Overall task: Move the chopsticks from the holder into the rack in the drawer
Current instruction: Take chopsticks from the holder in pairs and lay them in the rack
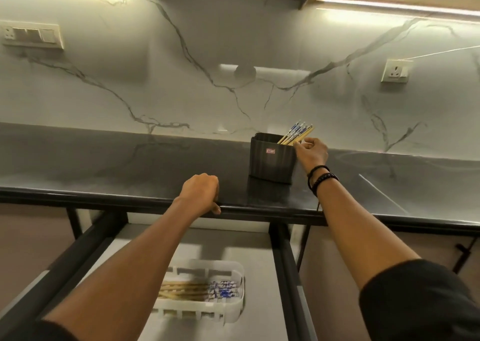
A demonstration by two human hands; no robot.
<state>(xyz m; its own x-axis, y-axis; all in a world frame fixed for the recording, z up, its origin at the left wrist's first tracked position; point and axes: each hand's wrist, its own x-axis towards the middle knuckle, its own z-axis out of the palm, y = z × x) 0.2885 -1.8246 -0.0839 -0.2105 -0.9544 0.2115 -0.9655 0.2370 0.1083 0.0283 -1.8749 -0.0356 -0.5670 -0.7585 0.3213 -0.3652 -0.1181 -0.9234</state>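
Right grip (310, 151) is up at the far right rim of the dark holder (272, 157), fingers curled and pinched in against the chopsticks (296, 134) that lean out of it toward the marble wall; whether the fingertips have actually closed on a stick cannot be told. Those sticks are pale wood with blue-and-white patterned tops, fanned up and to the right just above the grip. Black bracelets (320, 178) circle the wrist behind it. The holder stands upright on the dark table (104, 169), just left of this grip, with a small red label on its near face.

Left grip (201, 192) sits well to the left and nearer the body, closed into a loose fist with nothing in it, its fingertips hooked over the front edge of the table. Below and nearer than both grips the drawer (259, 257) is pulled open. A white plastic rack (233, 301) lies in it, under the left forearm, with more chopsticks (200, 290) lying flat inside, patterned ends to the right.
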